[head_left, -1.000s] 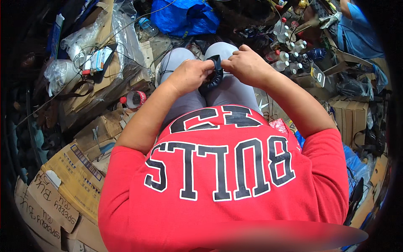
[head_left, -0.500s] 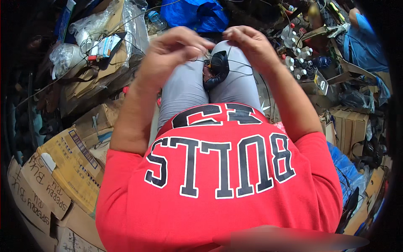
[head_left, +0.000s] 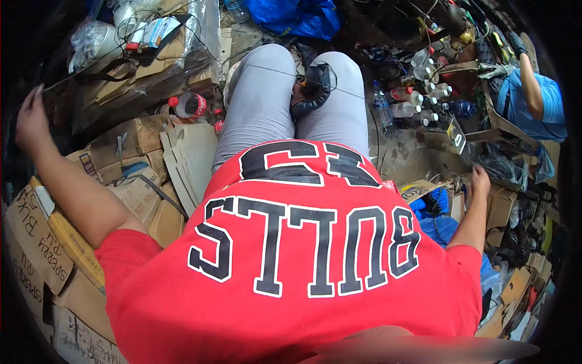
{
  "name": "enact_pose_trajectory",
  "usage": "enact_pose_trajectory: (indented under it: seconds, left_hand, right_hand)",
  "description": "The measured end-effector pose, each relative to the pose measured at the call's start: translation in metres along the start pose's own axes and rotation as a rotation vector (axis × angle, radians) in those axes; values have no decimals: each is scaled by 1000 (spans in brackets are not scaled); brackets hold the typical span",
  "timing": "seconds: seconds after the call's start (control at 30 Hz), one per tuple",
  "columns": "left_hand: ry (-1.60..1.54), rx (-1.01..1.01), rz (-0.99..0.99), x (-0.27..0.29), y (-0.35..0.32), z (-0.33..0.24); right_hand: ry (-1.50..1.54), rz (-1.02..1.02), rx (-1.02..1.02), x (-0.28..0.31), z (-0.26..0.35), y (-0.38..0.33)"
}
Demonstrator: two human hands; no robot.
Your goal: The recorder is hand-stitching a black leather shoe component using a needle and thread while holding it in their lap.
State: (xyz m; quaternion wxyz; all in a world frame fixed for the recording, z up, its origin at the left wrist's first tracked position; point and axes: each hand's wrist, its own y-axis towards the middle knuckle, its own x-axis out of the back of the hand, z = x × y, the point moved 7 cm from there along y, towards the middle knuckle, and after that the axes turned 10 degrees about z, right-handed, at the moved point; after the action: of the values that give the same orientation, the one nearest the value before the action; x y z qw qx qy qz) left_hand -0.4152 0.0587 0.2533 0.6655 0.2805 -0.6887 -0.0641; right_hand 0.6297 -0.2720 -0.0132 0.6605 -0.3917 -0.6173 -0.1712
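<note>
My arms are spread wide. On the far left, my left hand [head_left: 33, 121] is closed in a pinch on a thin dark thread [head_left: 267, 67], which runs over the boxes and across my left thigh. A black shoe [head_left: 313, 91], judging by its shape, is wedged between my knees, its opening facing up. From it the thread crosses my right thigh toward my right hand [head_left: 480, 182], which is raised on the right with its fingers closed. The stretch near that hand is lost against the background.
Flattened cardboard boxes [head_left: 133, 194] lie at my left, beside a red-capped bottle [head_left: 189, 105]. Several bottles [head_left: 424, 97] stand at the right, near a wooden frame [head_left: 494, 118]. Another person in a blue shirt [head_left: 533, 94] is at the far right. A blue tarp [head_left: 294, 18] lies ahead.
Both hands have swung apart from above the shoe, the left far out to the left, the right out and down to the right. The thread is now stretched across my thighs.
</note>
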Motion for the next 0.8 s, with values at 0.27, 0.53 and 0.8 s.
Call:
enact_pose_trajectory:
  seconds: [0.27,0.53,0.8]
  left_hand:
    - [-695,-737,479,-130,-186,-250]
    - [-917,-740,1309,-185,-299,-358]
    - [-872,-966,854,-177,-291,-368]
  right_hand:
    - [425,506,644,-61,248,-54]
    - [838,850,916,-22,454,-182]
    - [920,844,682,-37,451,-166]
